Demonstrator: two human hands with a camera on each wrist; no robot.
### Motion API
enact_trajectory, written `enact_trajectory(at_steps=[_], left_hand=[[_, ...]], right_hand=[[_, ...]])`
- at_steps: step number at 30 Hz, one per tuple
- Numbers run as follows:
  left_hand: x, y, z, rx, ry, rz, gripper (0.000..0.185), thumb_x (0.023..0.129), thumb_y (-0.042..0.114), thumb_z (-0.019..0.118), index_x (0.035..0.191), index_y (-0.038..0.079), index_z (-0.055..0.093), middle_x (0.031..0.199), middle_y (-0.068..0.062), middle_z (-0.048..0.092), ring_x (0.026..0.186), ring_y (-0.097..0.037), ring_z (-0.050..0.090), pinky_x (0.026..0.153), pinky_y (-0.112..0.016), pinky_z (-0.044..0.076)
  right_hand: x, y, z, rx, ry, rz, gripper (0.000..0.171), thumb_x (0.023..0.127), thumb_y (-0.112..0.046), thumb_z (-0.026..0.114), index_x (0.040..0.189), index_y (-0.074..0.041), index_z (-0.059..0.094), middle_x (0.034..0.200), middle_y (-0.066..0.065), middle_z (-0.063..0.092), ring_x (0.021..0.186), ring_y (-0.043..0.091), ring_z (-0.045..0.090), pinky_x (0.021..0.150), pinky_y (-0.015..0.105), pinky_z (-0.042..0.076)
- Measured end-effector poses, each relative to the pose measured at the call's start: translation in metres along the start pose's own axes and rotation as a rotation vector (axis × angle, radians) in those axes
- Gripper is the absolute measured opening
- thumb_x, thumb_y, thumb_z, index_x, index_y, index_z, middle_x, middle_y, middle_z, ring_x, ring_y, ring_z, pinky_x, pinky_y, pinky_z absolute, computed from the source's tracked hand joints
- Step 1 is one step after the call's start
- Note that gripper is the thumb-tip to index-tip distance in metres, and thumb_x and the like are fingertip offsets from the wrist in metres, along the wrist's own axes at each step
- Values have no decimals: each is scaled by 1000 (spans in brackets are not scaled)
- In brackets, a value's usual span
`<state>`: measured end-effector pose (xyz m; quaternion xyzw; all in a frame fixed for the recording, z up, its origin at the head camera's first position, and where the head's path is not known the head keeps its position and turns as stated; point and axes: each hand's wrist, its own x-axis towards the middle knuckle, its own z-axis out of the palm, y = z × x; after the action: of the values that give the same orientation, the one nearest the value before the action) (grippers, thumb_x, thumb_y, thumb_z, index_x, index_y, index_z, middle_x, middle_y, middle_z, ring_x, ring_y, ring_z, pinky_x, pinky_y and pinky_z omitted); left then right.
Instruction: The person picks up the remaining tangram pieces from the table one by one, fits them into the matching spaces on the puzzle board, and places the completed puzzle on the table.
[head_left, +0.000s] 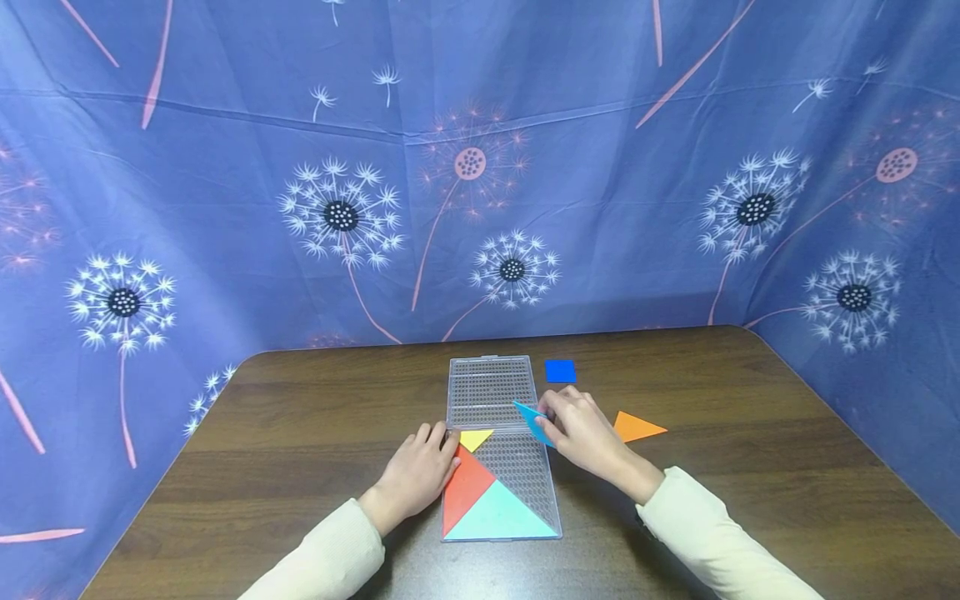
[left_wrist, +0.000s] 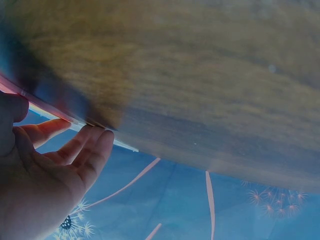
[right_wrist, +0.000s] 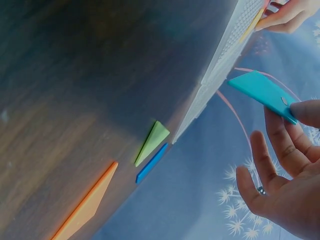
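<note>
A clear plastic case lies unfolded on the table. Its near half holds a red triangle, an aqua triangle and a yellow triangle. My left hand rests at the case's left edge beside the red and yellow pieces, fingertips touching the rim. Between thumb and fingers, my right hand pinches a flat turquoise tangram piece, tilted and raised over the case's right side. A green triangle appears in the right wrist view; the right hand seems to hide it from the head view.
A blue square lies beyond the right hand, right of the case's far half. Farther right is an orange triangle. The wooden table ends at a blue dandelion-print cloth hanging behind it.
</note>
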<state>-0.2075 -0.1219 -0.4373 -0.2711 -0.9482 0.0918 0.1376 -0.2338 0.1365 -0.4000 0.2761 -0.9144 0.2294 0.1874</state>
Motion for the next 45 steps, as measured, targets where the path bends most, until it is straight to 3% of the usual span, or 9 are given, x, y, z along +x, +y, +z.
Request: enact_trajectory(at_steps=[8,18,29,45], left_hand=[[0,0,1,3,-30,-6,43,93,37,48,125,9,54,113,-11,52,97,-23,50,81,-35,48],[0,0,1,10,-15,-2,42,92,36,48,124,9,54,112,-11,52,95,-23,50,79,-34,49],[1,0,1,4,-33,-9,43,93,37,47,125,9,53,112,-11,52,96,-23,50,80,-35,49],[1,0,2,5,-39,-3,43,93,37,47,125,9,53,112,-11,52,95,-23,49,81,-34,48]], right_hand=[[-3,-6,1,30,-17,7,9,81,-11,68,86,-10,60,64,-10,53,80,12,51,78,39,41],[-7,-15,1,64,-41,1,12,80,-8,68,92,-8,63,70,-4,62,81,12,54,77,38,42],[-13,-24,1,117,-85,-23,13,82,-6,65,94,-8,62,76,-2,63,78,11,52,61,18,45],[-21,-29,4,178,-145,-10,11,82,-3,63,90,-9,60,74,-5,56,75,11,49,59,18,42]])
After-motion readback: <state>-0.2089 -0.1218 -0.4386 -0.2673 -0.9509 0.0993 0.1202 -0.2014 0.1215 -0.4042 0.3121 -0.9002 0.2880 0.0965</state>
